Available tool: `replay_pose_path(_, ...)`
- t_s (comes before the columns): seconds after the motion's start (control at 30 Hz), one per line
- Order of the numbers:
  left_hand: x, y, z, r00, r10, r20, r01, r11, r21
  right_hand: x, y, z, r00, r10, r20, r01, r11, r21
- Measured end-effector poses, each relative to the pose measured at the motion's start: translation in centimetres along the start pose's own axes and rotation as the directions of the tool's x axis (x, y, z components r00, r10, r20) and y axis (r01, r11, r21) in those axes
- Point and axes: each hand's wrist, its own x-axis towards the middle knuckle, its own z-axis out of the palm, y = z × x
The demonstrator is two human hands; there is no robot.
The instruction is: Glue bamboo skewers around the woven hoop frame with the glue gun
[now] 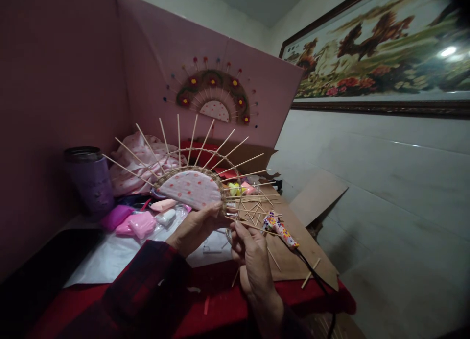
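A half-round craft fan [193, 188] has a pale fabric middle with reddish spots, a braided rim and several thin wooden sticks spreading outward. My left hand [200, 226] grips it at the lower right corner, thumb over the fabric. A thin cord [235, 170] arcs across the sticks from the upper left round to the right side. At the fan's lower right end, my right hand [251, 260] pinches the cord close to the lowest stick; its fingertips partly hide the cord. Cord and fingers sit just beside the left fingers.
A patterned glue gun [281, 230] with a black cable and loose sticks [311, 274] lie on brown cardboard [293, 260] at right. Pink packets [137, 225], a purple tumbler [90, 180] and bunched cloth [135, 162] are at left. A decorated half-round piece [215, 91] shows on the pink board behind.
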Motion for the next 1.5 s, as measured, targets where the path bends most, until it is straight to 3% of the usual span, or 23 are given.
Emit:
replay_pose_path(0.17,0.1,-0.8,0.1,0.998,-0.061,-0.028,0.060,0.997,-0.055,-0.2,0.6,-0.9,0.999,0.020,-0.046,-0.020,1.000,0.017)
replay_pose_path(0.33,0.5,-1.4,0.3,0.998,-0.065,0.012,0.066,0.997,-0.030,-0.9,1.1,-1.5,0.998,0.020,-0.055,-0.021,1.000,-0.009)
replay_pose_path(0.77,1.2,-1.9,0.3,0.980,-0.136,-0.146,0.130,0.990,-0.051,-1.1,1.0,-2.6,0.998,-0.040,-0.055,0.031,0.990,-0.141)
replay_pose_path(0.97,2.2,-1.4,0.5,0.980,-0.146,-0.134,0.138,0.988,-0.066,-0.7,0.4,-2.6,0.996,-0.069,-0.058,0.055,0.975,-0.216)
replay_pose_path(1.03,2.5,-1.3,0.4,0.979,-0.158,-0.127,0.148,0.986,-0.081,-0.6,0.1,-2.6,0.986,-0.163,-0.039,0.142,0.935,-0.324)
replay_pose_path(1.17,2.7,-1.3,0.1,0.980,-0.146,-0.138,0.134,0.987,-0.094,-0.5,-0.3,-2.7,0.937,-0.337,0.092,0.327,0.754,-0.569)
replay_pose_path(1.37,2.3,-1.8,-0.5,0.973,-0.136,-0.185,0.126,0.990,-0.066,-1.1,0.6,-3.1,0.864,-0.425,0.268,0.465,0.476,-0.746)
replay_pose_path(1.5,1.8,-1.9,-0.3,0.970,-0.137,-0.200,0.130,0.990,-0.045,-1.8,0.7,-3.2,0.849,-0.444,0.286,0.474,0.404,-0.782)
